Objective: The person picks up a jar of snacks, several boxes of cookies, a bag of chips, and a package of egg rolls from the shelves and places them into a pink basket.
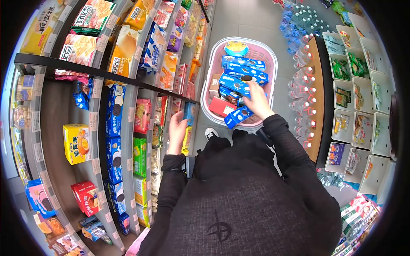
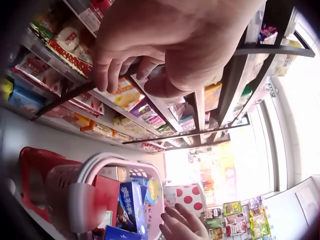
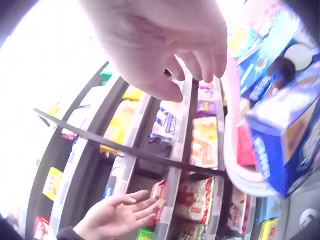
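In the head view, my right hand point(image 1: 258, 101) is over the near right side of a pink basket point(image 1: 206, 91), its fingers beside blue cookie boxes point(image 1: 234, 84). The right wrist view shows that hand point(image 3: 165, 45) with fingers loosely bent and nothing between them. One blue cookie box point(image 1: 234, 119) lies tilted across the basket's near rim. A red box point(image 1: 222, 107) sits beside it, and a round yellow-and-blue pack point(image 1: 236, 48) is at the far end. My left hand point(image 1: 177, 130) hangs with relaxed fingers next to the left shelves, holding nothing.
Shelves of packaged snacks point(image 1: 168, 70) run along the left, with a black rail point(image 1: 111, 78) across them. Water bottles point(image 1: 302, 94) line the right side beside a wooden ledge point(image 1: 317, 102). White bins of snacks point(image 1: 341, 126) stand beyond. Grey floor tiles point(image 1: 247, 17) stretch ahead.
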{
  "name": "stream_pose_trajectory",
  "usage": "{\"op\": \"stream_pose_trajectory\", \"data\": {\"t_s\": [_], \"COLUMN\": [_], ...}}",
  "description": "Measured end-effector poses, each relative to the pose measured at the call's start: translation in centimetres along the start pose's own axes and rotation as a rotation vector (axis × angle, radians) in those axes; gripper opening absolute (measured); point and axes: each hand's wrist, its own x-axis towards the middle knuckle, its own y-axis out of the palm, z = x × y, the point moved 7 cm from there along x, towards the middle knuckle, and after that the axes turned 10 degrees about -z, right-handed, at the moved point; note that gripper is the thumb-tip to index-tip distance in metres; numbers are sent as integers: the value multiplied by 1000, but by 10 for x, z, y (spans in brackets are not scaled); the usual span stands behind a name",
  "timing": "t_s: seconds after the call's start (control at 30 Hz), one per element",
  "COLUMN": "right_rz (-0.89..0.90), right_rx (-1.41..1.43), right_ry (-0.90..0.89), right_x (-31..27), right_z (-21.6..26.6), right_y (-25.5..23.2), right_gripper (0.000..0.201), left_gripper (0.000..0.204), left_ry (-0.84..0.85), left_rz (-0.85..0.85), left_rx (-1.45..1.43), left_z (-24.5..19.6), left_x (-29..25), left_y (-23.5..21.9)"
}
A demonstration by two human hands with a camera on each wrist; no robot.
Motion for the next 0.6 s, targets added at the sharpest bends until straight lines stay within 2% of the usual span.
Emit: {"op": "stream_pose_trajectory", "data": {"t_s": [0.03, 0.07, 0.1, 0.2, 0.3, 0.33, 0.4, 0.43, 0.6], "right_rz": [14, 29, 57, 140, 145, 143, 123, 148, 242], "right_rx": [-91, -183, -222, -229, -158, -131, -33, 26, 322], "right_ry": [45, 89, 127, 171, 138, 110, 184, 237, 416], "right_x": [-3, -8, -13, -22, -25, -24, -20, -14, 0], "right_z": [-17, -35, -52, -72, -90, -87, -87, -84, -104], "right_y": [-5, -7, -5, -5, 3, 1, -8, -16, -38], "right_gripper": [59, 62, 69, 70, 64, 62, 56, 55, 62], "left_gripper": [42, 40, 39, 35, 35, 35, 36, 36, 38], "left_ry": [-15, 101, 86, 58, 91, 111, 30, 56, 20], "left_rz": [61, 97, 147, 288, 317, 330, 362, 349, 315], "left_rx": [0, 99, 78, 70, 73, 80, 97, 84, 105], "left_z": [-12, 3, -3, -17, -25, -33, -40, -41, -54], "left_x": [-6, 5, 2, -6, -13, -18, -24, -25, -29], "left_y": [17, 28, 43, 89, 120, 127, 134, 135, 125]}}
